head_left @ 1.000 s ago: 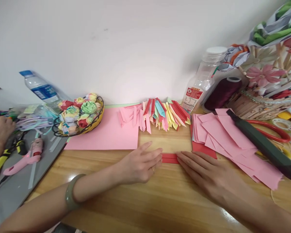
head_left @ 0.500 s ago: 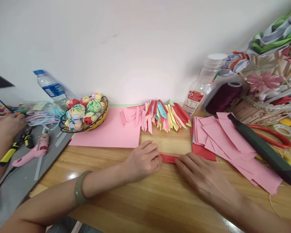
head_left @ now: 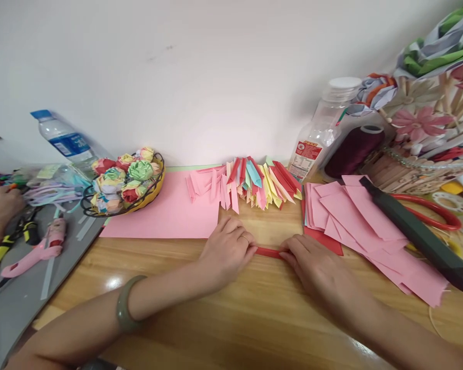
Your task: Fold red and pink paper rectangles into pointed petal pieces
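Observation:
A narrow folded strip of red paper lies across the wooden table between my hands. My left hand pinches its left end, fingers bent and a ring showing. The right end is pinched by my right hand, with the fingertips pressed close together. Behind the strip stands a row of folded paper pieces in pink, red, blue and yellow. To the right, cut pink paper pieces lie piled over red paper.
A basket of paper flowers sits on pink sheets at left. A pink glue gun and pliers lie on a grey mat near another person's hand. A clear bottle, a thread spool and a dark green cutter are at right.
The red strip looks narrower, folded over once more. Both hands have closed into pinches at its ends. The view has shifted slightly to the right.

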